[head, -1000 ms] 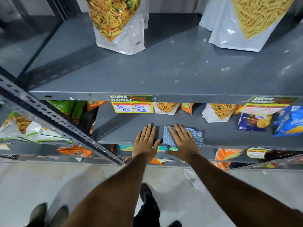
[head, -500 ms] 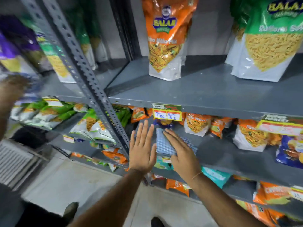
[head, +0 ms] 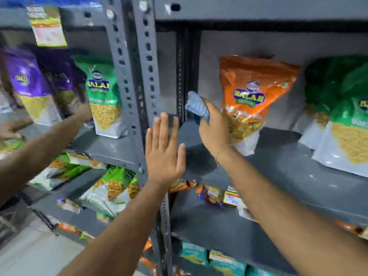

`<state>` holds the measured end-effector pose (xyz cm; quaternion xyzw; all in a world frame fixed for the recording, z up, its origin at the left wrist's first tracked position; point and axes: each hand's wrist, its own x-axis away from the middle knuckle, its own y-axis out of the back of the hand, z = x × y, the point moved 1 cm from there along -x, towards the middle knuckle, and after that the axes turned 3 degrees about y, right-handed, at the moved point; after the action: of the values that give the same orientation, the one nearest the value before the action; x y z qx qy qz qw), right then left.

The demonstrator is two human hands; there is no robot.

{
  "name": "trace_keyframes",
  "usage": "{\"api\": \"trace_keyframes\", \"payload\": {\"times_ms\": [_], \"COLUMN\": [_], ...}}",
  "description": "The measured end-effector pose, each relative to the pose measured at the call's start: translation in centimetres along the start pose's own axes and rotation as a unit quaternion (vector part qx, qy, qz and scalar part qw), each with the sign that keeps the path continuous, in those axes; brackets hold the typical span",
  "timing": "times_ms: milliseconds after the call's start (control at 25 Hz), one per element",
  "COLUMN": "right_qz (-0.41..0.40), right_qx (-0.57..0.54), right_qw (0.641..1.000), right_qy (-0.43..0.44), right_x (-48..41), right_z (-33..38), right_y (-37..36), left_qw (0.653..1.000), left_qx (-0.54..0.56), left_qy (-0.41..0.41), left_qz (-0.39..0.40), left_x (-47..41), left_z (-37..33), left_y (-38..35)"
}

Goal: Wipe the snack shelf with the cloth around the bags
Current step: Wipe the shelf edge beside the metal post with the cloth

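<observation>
My right hand grips the blue checked cloth and holds it in the air above the left end of the grey upper shelf, just left of an orange snack bag. Part of the cloth is hidden in my fist. My left hand is flat with fingers apart, holding nothing, in front of the perforated grey upright post. Green snack bags stand at the shelf's right.
Another person's arm reaches into the neighbouring rack on the left, among purple bags and a green bag. Lower shelves hold several small snack packets and a yellow price tag.
My view has swung upward from the lower shelf. My right hand lifted the cloth off the lower shelf up to the shelf above, and my left hand rose alongside it.
</observation>
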<state>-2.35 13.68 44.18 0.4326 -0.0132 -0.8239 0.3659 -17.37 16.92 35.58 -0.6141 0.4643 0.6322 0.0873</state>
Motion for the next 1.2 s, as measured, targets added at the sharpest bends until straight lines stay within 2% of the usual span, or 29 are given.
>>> {"api": "trace_keyframes", "payload": {"times_ms": [160, 320, 480, 560, 840, 920, 1120, 1200], "right_qz": [0.071, 0.137, 0.224, 0.264, 0.312, 0.337, 0.409, 0.397], "right_qx": [0.118, 0.248, 0.314, 0.326, 0.273, 0.261, 0.270, 0.259], "right_qw": [0.985, 0.951, 0.905, 0.887, 0.882, 0.880, 0.866, 0.879], "right_qy": [-0.107, -0.127, -0.179, -0.194, -0.223, -0.210, -0.094, -0.059], "right_x": [-6.6, -10.3, -11.6, -11.3, -10.4, -9.2, -2.0, 1.1], "right_z": [-6.6, -12.1, -15.5, -16.4, -15.6, -14.0, -8.5, -6.4], "right_y": [-6.9, -9.7, -11.1, -11.6, -11.3, -10.9, -7.7, -6.3], "left_qw": [0.995, 0.991, 0.990, 0.990, 0.990, 0.990, 0.989, 0.989], "left_qx": [0.019, 0.035, 0.034, 0.036, 0.035, 0.035, 0.039, 0.044], "left_qy": [-0.074, -0.095, -0.101, -0.099, -0.088, -0.088, -0.091, -0.089], "left_qz": [-0.059, -0.088, -0.096, -0.098, -0.107, -0.107, -0.109, -0.108], "left_x": [0.1, 0.2, 0.3, 0.2, 0.5, 0.3, 0.4, 0.3], "left_z": [1.6, 2.1, 2.2, 2.2, 1.9, 1.9, 2.0, 2.1], "left_y": [-1.9, -2.6, -3.0, -3.0, -2.9, -2.9, -2.8, -2.9]}}
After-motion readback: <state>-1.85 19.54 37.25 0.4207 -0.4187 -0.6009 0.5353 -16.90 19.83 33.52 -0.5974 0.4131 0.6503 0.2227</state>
